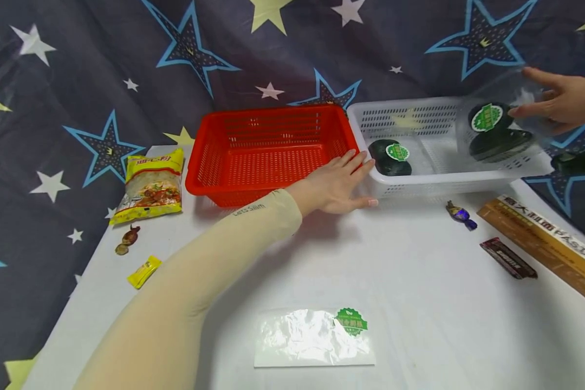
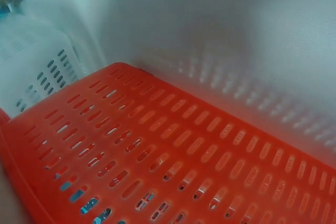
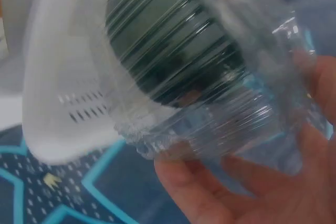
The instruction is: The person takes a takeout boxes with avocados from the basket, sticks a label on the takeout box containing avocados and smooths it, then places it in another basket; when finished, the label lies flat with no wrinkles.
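My left hand [image 1: 338, 181] lies with fingers spread across the adjoining rims of the red basket [image 1: 268, 189] and the white basket [image 1: 448, 181]. In the left wrist view only the red basket's slotted wall [image 2: 157, 145] is near; the hand is almost out of sight. At the white basket's right end, my right hand [image 1: 560, 103] grips a clear plastic bag [image 3: 231, 124]. Dark green, rounded items [image 1: 499, 143] are inside it, one bearing a green label; their kind is unclear. Another dark green labelled item [image 1: 390, 157] sits in the white basket's left part.
A yellow food packet [image 1: 151, 184] stands left of the red basket, near a brown candy [image 1: 128, 240] and yellow sachet [image 1: 144, 272]. On the right lie a purple candy [image 1: 461, 215], a dark bar [image 1: 508, 258] and a pasta box [image 1: 546, 244]. A shiny stickered packet [image 1: 312, 341] lies in front.
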The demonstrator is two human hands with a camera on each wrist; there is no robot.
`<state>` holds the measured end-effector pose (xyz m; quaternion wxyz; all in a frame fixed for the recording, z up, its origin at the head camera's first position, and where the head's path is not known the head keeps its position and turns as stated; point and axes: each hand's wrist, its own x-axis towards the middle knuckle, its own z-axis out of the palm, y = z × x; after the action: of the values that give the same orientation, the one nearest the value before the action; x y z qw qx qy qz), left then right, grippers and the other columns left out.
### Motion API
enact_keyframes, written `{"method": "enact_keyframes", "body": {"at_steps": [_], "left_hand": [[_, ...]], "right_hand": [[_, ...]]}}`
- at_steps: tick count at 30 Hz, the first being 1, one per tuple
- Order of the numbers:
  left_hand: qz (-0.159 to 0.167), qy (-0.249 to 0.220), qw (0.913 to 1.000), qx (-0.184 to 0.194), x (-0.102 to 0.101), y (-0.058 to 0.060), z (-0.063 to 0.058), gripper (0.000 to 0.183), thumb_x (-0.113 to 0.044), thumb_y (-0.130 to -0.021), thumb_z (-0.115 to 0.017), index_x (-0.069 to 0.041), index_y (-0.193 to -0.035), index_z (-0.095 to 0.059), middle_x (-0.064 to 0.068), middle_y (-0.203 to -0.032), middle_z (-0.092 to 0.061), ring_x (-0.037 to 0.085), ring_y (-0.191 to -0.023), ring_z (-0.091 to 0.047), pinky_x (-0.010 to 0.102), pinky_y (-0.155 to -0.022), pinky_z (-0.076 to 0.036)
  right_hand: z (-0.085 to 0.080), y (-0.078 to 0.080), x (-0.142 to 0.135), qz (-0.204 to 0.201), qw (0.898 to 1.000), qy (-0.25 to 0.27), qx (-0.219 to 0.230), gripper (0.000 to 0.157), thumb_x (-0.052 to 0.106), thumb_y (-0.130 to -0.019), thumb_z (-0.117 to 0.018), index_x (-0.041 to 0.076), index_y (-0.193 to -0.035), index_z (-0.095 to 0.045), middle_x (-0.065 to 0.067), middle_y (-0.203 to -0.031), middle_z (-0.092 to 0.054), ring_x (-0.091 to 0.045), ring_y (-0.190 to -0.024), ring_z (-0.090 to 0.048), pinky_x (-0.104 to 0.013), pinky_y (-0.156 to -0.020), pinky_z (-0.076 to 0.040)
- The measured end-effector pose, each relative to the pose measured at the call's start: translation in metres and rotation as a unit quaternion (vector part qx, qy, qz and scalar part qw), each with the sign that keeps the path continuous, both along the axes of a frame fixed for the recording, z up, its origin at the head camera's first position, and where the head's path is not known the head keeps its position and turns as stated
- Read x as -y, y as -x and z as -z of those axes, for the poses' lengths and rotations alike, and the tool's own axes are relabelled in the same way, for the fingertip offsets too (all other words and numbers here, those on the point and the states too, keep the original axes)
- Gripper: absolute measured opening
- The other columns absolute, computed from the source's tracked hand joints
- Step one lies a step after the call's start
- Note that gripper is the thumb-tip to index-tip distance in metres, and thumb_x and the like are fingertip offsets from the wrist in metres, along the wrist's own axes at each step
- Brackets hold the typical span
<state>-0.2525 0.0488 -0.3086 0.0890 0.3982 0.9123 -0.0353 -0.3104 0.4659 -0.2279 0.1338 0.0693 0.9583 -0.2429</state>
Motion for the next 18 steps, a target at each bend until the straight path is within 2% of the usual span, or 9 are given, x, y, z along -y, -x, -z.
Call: {"method": "enact_keyframes", "body": {"at_steps": [3, 10, 15, 18], "left_hand": [[0.000, -0.001, 1.0000, -0.003, 0.000, -0.001, -0.002, 0.088, -0.070, -0.090, -0.031, -0.020, -0.154, 0.003, 0.001, -0.161, 0.006, 0.024, -0.146, 0.009, 0.035, -0.117, -0.001], [0.004, -0.008, 1.0000, -0.003, -0.001, -0.002, -0.003, 0.087, -0.070, -0.090, -0.030, -0.021, -0.154, 0.003, 0.000, -0.161, 0.006, 0.023, -0.146, 0.009, 0.035, -0.117, -0.002], [0.006, -0.007, 0.9999, -0.005, -0.002, -0.003, -0.004, 0.087, -0.070, -0.090, -0.030, -0.021, -0.154, 0.003, 0.000, -0.160, 0.006, 0.022, -0.146, 0.009, 0.035, -0.117, -0.001], [0.007, -0.007, 0.9999, -0.007, -0.003, -0.004, -0.005, 0.087, -0.070, -0.090, -0.029, -0.021, -0.154, 0.003, 0.001, -0.161, 0.006, 0.023, -0.146, 0.009, 0.035, -0.117, -0.002]], "right_hand": [[0.009, 0.001, 0.010, -0.024, 0.999, -0.019, 0.014, 0.092, 0.050, -0.095, -0.046, 0.031, -0.139, 0.032, -0.037, -0.141, 0.027, -0.066, -0.126, -0.002, -0.073, -0.089, -0.028], [0.021, -0.001, 0.018, -0.058, 0.993, 0.029, 0.096, 0.092, 0.047, -0.096, -0.046, 0.029, -0.136, 0.035, -0.040, -0.139, 0.025, -0.068, -0.124, -0.005, -0.074, -0.091, -0.024], [0.032, -0.006, 0.016, -0.071, 0.991, 0.051, 0.100, 0.087, 0.046, -0.099, -0.042, 0.031, -0.135, 0.035, -0.038, -0.142, 0.022, -0.068, -0.124, -0.004, -0.074, -0.091, -0.023], [0.037, -0.008, 0.015, -0.076, 0.991, 0.053, 0.095, 0.086, 0.047, -0.099, -0.041, 0.031, -0.135, 0.035, -0.036, -0.143, 0.024, -0.069, -0.123, -0.009, -0.075, -0.091, -0.022]]}}
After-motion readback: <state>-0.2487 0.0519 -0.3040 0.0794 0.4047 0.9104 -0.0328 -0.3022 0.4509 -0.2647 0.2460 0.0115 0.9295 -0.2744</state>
